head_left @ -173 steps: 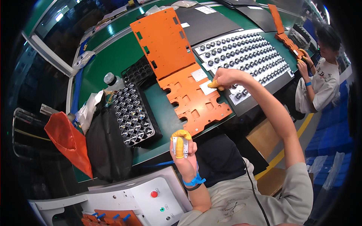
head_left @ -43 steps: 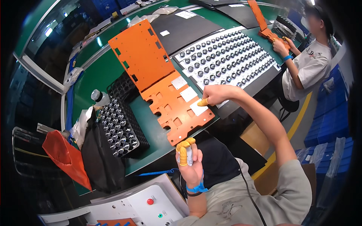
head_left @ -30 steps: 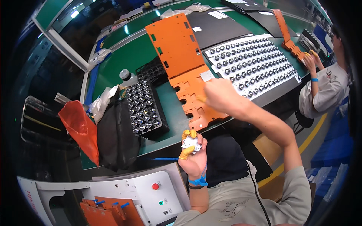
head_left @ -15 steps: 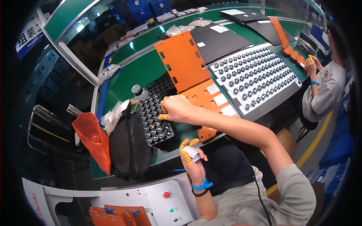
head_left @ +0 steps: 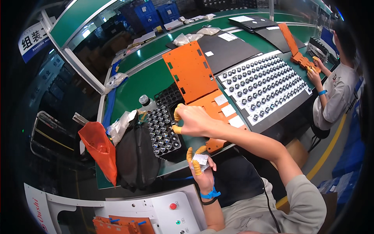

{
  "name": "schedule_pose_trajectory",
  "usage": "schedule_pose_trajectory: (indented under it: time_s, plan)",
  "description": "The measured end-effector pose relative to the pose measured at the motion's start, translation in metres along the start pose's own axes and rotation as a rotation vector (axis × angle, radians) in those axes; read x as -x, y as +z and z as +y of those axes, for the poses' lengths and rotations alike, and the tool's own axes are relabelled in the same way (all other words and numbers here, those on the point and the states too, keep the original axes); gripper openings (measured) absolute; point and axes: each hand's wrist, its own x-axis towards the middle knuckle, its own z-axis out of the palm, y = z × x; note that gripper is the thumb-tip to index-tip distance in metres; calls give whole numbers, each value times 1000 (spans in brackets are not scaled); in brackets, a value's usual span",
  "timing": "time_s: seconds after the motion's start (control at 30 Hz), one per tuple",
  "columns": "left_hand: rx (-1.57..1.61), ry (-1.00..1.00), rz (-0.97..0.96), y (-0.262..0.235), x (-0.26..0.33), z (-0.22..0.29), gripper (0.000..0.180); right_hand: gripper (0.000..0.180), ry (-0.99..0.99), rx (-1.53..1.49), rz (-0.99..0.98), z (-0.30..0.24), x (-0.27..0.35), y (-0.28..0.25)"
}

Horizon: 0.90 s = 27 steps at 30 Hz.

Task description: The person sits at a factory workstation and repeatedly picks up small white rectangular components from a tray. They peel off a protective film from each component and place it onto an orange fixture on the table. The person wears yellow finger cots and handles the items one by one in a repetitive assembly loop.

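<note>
My left hand, with yellow finger cots and a blue wristband, is closed round a small stack of white square plates in front of the bench edge. My right hand reaches across to the right edge of a black tray with rows of round, glassy lens parts. Its cotted thumb and finger pinch a small round lens part, partly hidden by the fingers. To the right of this hand lies an orange hinged fixture, lid raised, with several white plates in its base.
Right of the fixture, a large board carries rows of black round parts on white plates. A clear bottle, black cloth and red bag are at left. A co-worker handles another orange fixture.
My right hand has drawn slightly rightward from over the tray to its edge, the round part now showing between its fingers. My left hand still holds the plates. The whole view has shifted slightly.
</note>
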Motion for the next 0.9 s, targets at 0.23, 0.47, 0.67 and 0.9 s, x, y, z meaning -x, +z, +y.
schedule_pose_trajectory:
  time_s: [0.23, 0.47, 0.67, 0.9]
  plan:
    - [9, -31, -36, -11, -9, -11, 54, 22, 106, -342, 58, 10, 52, -28]
    - [159, -98, 16, 8, -18, -13, 48, 20, 100, -559, 84, 30, 81, -44]
    - [183, -113, 1, 11, -16, -20, 56, 20, 87, -518, -80, 19, 112, -57]
    - [144, -80, -51, 10, -13, -21, 50, 27, 124, -530, -215, 20, 133, -63]
